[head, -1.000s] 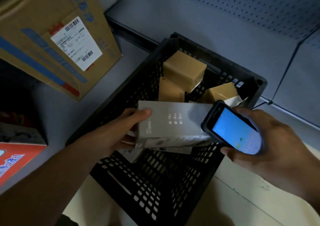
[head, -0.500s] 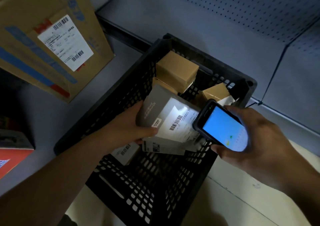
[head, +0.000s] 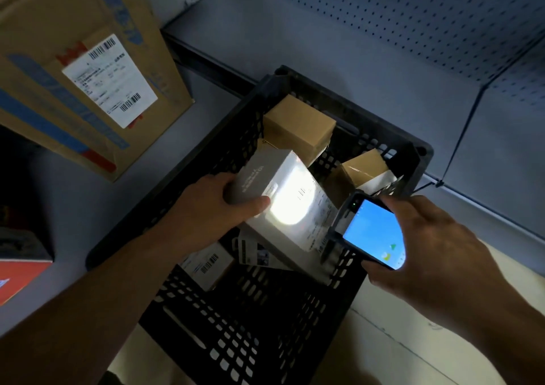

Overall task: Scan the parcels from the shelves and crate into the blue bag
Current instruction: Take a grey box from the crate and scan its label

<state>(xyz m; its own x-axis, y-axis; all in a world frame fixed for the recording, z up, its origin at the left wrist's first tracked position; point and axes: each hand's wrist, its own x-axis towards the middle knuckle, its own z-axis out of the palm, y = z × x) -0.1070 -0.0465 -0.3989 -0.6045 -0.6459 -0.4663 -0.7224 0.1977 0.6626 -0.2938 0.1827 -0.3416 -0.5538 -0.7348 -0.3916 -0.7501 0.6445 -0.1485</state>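
The pale grey rectangular cardboard parcel [head: 283, 207] is held tilted above the open top of a black perforated plastic crate [head: 236, 340], its labelled face turned up. A bright patch of light falls on that face, washing out most of the print. The left hand [head: 212, 207] grips the parcel's left end, thumb lying on the lit face and the fingers wrapped beneath. Just beside the parcel's right end, the right hand [head: 427, 252] holds a dark handheld scanner with a glowing blue screen [head: 371, 234], its fingers curled round the edges.

Inside the crate, behind the parcel, lie a brown cardboard cube-shaped box [head: 298, 125] and a smaller brown box with a white label [head: 362, 166] against the far right corner. Beneath the parcel a flat packet with a barcode label [head: 206, 262] lies on the crate floor.

The crate sits on a grey metal shelf [head: 324, 45] backed by a grey perforated panel [head: 413, 16]. To the left on the same shelf stands a large brown cardboard carton with blue stripes and a white shipping label [head: 88, 60], tilted towards the crate but apart from it. At the far left edge a red box [head: 20, 278] shows in part. A pale cream surface [head: 413, 355] lies under the crate's near end. The room is dim.
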